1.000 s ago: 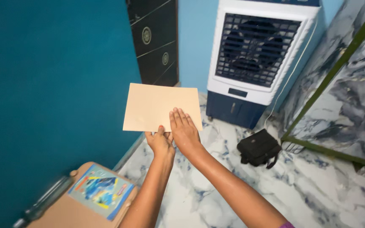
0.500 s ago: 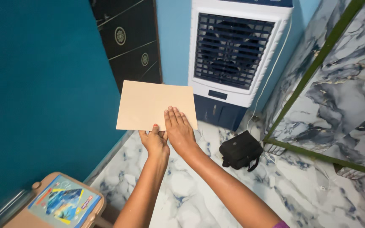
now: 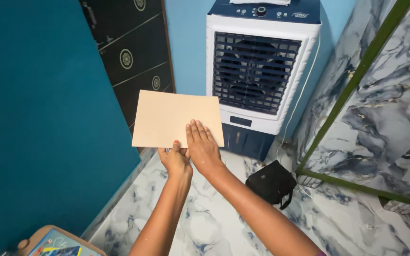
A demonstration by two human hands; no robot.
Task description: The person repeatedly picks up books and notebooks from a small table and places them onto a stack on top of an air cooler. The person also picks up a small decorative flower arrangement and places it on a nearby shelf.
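The left hand (image 3: 175,160) still pinches the tan card's (image 3: 167,117) bottom edge; the right hand (image 3: 204,148) lies flat on it, seemingly pressing. Only the view has tilted upward.

Head camera, looking down-forward, close over hands (image 3: 191,154).

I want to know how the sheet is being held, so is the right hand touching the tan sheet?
Touching. The head view shows the right hand lying flat with its fingers on the tan sheet, no gap between them.
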